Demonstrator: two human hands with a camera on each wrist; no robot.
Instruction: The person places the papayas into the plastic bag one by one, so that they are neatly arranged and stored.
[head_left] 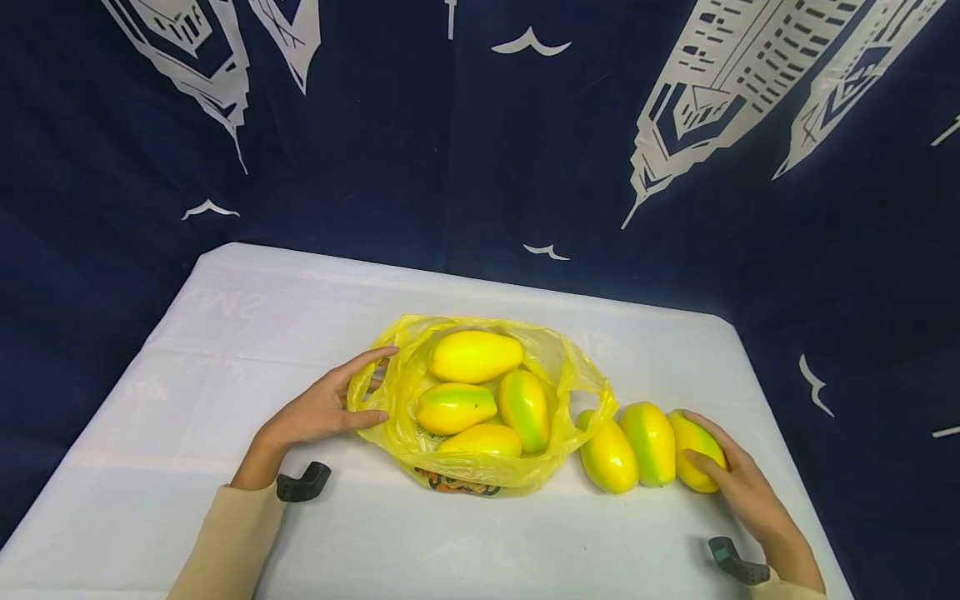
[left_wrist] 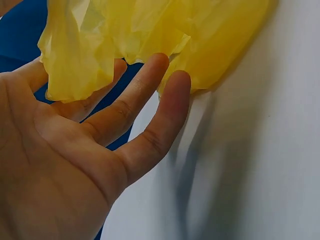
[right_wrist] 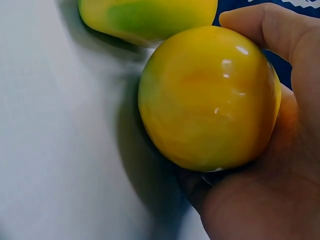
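Observation:
A yellow plastic bag (head_left: 540, 471) stands with its mouth spread on the table, several yellow-green mangoes (head_left: 476, 357) inside. At its left handle is my left hand (head_left: 318, 408), thumb in front and fingers reaching behind the plastic. In the left wrist view those fingers (left_wrist: 172, 112) are stretched out, with the bag's edge (left_wrist: 80, 75) draped over part of them. My right hand (head_left: 753, 492) curls its thumb and fingers around a glossy mango (right_wrist: 205, 105), the rightmost of a row of three beside the bag. The other two, a middle mango (head_left: 648, 442) and a left mango (head_left: 609, 458), lie against each other.
A white cloth covers the table (head_left: 450, 550). Behind it hangs a dark blue curtain (head_left: 420, 167) with white building prints. The bag's right handle (head_left: 600, 392) overlaps the top of the nearest loose mango.

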